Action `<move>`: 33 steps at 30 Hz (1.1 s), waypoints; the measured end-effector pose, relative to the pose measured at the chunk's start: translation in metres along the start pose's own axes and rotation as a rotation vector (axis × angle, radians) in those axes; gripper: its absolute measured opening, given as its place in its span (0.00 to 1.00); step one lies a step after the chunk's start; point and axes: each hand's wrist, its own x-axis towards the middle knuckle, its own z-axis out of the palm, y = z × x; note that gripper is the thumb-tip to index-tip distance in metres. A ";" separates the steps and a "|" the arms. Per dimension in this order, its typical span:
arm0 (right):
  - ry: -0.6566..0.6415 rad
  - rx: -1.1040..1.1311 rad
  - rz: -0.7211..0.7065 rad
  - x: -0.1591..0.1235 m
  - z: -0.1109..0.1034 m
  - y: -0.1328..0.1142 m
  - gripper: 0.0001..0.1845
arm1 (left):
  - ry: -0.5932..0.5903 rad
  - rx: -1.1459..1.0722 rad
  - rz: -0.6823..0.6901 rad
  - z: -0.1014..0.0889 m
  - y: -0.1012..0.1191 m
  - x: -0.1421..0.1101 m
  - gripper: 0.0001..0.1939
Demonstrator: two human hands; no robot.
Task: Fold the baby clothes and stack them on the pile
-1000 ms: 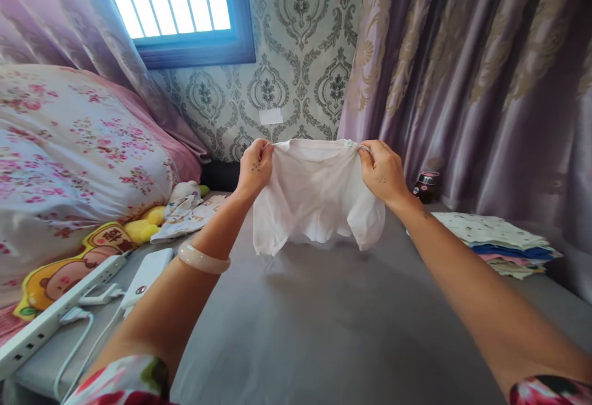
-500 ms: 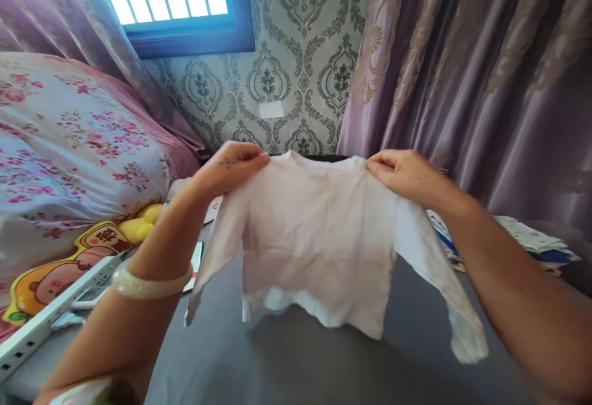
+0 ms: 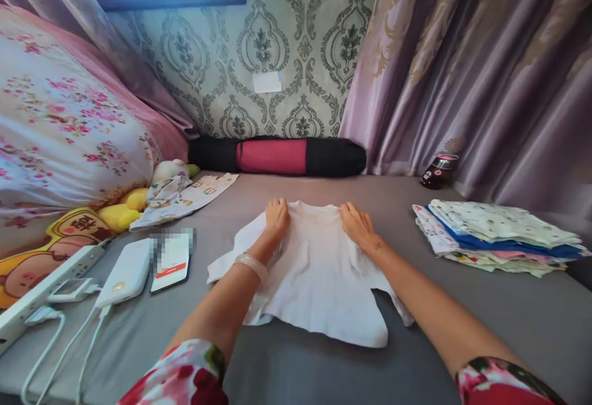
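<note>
A small white long-sleeved shirt [image 3: 319, 275] lies spread on the grey bed sheet [image 3: 287, 368], its neckline toward the wall and its hem toward me. My left hand [image 3: 277, 219] is closed on the shirt's left shoulder, beside the collar. On the opposite shoulder my right hand [image 3: 357, 225] pinches the cloth close to the neckline. Both sleeves slant outward; my forearms cover part of them. The hem is wavy, and its right corner lies nearest to me.
At right sits a stack of folded clothes [image 3: 504, 226], with a dark jar [image 3: 438, 171] behind. At left are a phone [image 3: 172, 263], a white power bank [image 3: 127, 272], a power strip [image 3: 50, 294] with cables, and a patterned cloth [image 3: 185, 201]. A black-and-red roll [image 3: 272, 157] lines the wall.
Held up in the air earlier, the shirt has swung out and come down onto the sheet. Both hands have lowered with it, still gripping the shoulders. The view has tilted downward.
</note>
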 end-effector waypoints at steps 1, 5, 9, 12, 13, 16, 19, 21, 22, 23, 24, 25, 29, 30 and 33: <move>-0.001 -0.010 -0.008 0.002 0.004 0.002 0.23 | 0.025 0.028 0.030 0.006 -0.003 0.001 0.15; -0.018 -0.042 -0.039 0.015 0.015 0.008 0.23 | 0.073 0.125 0.135 0.019 -0.020 0.011 0.13; -0.026 -0.049 -0.089 0.032 0.021 0.011 0.22 | 0.071 0.170 0.205 0.024 -0.031 0.023 0.13; -0.045 -0.066 -0.121 0.045 0.021 0.013 0.22 | 0.079 0.181 0.233 0.027 -0.034 0.034 0.12; -0.050 -0.072 -0.129 0.050 0.021 0.014 0.22 | 0.081 0.183 0.236 0.028 -0.035 0.038 0.12; -0.061 -0.077 -0.154 0.062 0.021 0.018 0.21 | 0.077 0.182 0.241 0.030 -0.035 0.052 0.12; -0.070 -0.075 -0.183 0.073 0.022 0.023 0.20 | 0.074 0.182 0.252 0.032 -0.036 0.066 0.13; -0.066 -0.074 -0.210 0.080 0.024 0.026 0.20 | 0.081 0.187 0.263 0.034 -0.036 0.074 0.13; -0.061 -0.074 -0.223 0.083 0.024 0.027 0.20 | 0.086 0.192 0.267 0.036 -0.037 0.077 0.13; -0.056 -0.074 -0.232 0.086 0.025 0.028 0.20 | 0.089 0.199 0.269 0.037 -0.036 0.080 0.13; -0.054 -0.073 -0.238 0.088 0.025 0.029 0.20 | 0.090 0.205 0.269 0.038 -0.036 0.082 0.14; -0.055 -0.068 -0.241 0.090 0.026 0.029 0.20 | 0.087 0.207 0.268 0.040 -0.035 0.084 0.14; -0.082 0.025 -0.217 0.094 0.030 0.032 0.20 | -0.003 0.170 0.192 0.040 -0.031 0.090 0.16; -0.087 0.077 -0.181 0.094 0.032 0.034 0.19 | -0.034 0.165 0.158 0.038 -0.032 0.092 0.17; -0.097 0.271 -0.005 0.092 0.036 0.047 0.21 | -0.145 0.104 0.022 0.027 -0.045 0.099 0.24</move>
